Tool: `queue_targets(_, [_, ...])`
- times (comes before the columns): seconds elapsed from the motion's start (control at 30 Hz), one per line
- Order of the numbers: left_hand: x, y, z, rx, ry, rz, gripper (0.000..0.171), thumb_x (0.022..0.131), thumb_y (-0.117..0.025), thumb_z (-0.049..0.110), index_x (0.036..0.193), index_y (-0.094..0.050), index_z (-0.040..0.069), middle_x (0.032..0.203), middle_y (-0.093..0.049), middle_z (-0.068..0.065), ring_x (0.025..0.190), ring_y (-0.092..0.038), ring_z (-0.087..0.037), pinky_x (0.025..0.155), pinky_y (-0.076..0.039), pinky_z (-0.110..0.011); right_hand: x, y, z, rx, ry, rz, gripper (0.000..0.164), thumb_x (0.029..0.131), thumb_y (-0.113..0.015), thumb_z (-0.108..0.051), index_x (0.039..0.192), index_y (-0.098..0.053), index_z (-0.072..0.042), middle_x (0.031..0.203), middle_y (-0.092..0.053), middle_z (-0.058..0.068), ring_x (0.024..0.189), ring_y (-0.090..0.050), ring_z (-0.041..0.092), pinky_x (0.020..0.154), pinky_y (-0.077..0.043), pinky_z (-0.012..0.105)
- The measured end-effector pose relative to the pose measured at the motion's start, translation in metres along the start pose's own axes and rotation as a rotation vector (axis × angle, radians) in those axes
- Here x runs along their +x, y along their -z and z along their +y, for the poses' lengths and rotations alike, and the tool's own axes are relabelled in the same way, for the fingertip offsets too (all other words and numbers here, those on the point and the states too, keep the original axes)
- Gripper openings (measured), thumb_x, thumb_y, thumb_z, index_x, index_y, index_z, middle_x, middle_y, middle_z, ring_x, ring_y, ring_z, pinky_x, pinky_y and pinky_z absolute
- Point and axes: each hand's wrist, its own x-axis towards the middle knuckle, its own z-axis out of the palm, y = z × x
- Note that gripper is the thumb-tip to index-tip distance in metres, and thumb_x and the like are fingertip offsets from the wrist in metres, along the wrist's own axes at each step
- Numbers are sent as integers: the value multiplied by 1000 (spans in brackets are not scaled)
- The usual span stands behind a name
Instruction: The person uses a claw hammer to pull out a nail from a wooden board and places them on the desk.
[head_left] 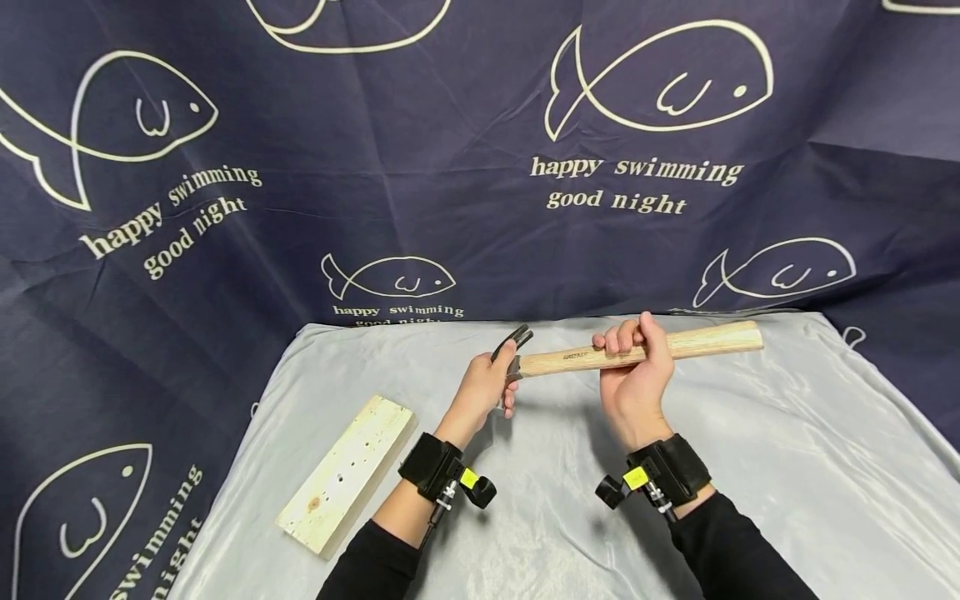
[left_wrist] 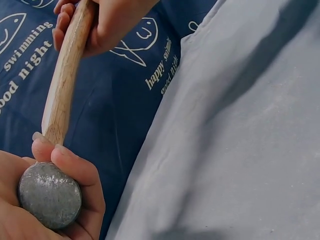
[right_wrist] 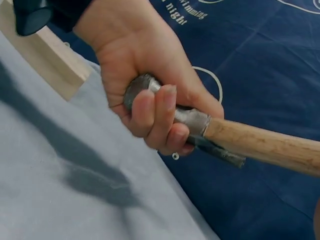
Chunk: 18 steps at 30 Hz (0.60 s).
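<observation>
Hammer (head_left: pixel 570 360) held off the cloth-covered desk (head_left: pixel 540 508), near its far edge, handle roughly level and pointing to the right. Left hand (head_left: pixel 483 385): fingers curled round the metal head; round striking face visible in both wrist views. Right hand (head_left: pixel 636 379): gripping the wooden handle about midway. Wood block (head_left: pixel 345 479), dotted with small dark holes, lies on the desk left of the left hand, untouched.
</observation>
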Motion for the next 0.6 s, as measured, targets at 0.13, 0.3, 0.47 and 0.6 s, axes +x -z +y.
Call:
queue_targets(0.13, [1, 2, -4, -17, 13, -13, 47, 107, -48, 54, 92, -50, 9, 65, -52, -1, 44, -48, -10, 42, -48, -27, 2, -4, 1, 17, 54, 1, 36, 106, -53, -19, 73, -41, -12, 61, -40, 0, 56, -36, 16, 63, -34, 28])
queue_targets(0.3, [3, 6, -7, -32, 18, -23, 47, 108, -45, 53, 91, -49, 10, 64, -51, 0, 44, -47, -10, 43, -48, -26, 3, -10, 1, 66, 74, 1, 35, 105, -55, -18, 74, -40, -12, 60, -38, 0, 54, -34, 15, 59, -32, 27])
queue_targets(0.47, [8, 14, -9, -33, 5, -20, 49, 106, -47, 56, 87, -49, 11, 63, -51, 0, 43, -46, -9, 42, -47, -26, 5, -16, -4, 36, 114, 9, 34, 104, -56, -21, 74, -41, -15, 57, -38, -3, 51, -35, 12, 55, -33, 25])
queue_targets(0.6, [8, 19, -10, -36, 4, -5, 49, 106, -48, 55, 87, -50, 10, 62, -51, 0, 42, -47, -9, 41, -47, -26, 9, -18, -10, 56, 111, 11, 37, 103, -57, -22, 71, -39, -17, 54, -37, -5, 48, -33, 10, 53, -31, 24])
